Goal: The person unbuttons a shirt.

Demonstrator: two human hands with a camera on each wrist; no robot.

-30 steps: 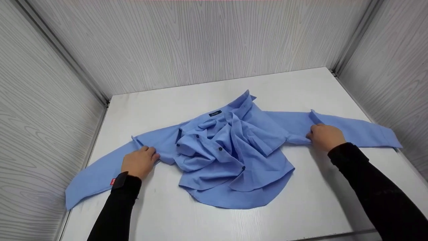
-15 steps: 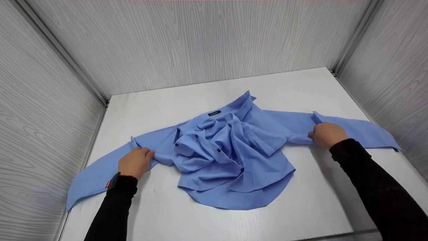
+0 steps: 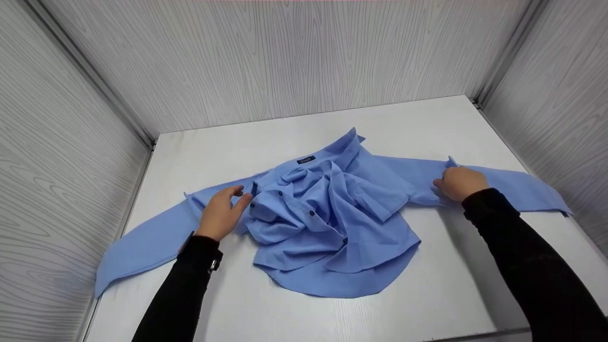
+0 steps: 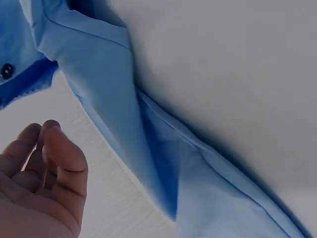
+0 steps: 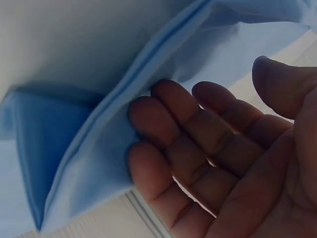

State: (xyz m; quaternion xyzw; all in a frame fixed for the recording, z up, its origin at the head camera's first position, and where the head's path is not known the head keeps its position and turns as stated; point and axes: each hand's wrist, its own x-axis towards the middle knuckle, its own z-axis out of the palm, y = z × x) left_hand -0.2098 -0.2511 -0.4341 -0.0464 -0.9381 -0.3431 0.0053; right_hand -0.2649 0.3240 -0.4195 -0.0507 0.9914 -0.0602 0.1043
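A light blue button-up shirt (image 3: pixel 304 213) lies on the white table, its body bunched in the middle and both long sleeves spread sideways. My left hand (image 3: pixel 220 213) hovers over the left sleeve beside the bunched front, thumb and fingers apart with nothing between them. In the left wrist view that hand (image 4: pixel 44 178) is clear of the twisted sleeve (image 4: pixel 104 74). Over the right sleeve (image 3: pixel 517 185) is my right hand (image 3: pixel 460 183). The right wrist view has its loosely bent fingers (image 5: pixel 153 116) at the cloth's folded edge, the thumb well away from them.
The white table (image 3: pixel 304 320) is enclosed by wood-grain panels at the back (image 3: pixel 304 57), left (image 3: pixel 57 156) and right (image 3: pixel 565 85). The left cuff reaches the left table edge, and the right cuff lies near the right one.
My left hand has let go of the left sleeve and moved right and up toward the bunched front. My right hand has loosened its hold and lifted slightly; the shirt lies nearly unchanged.
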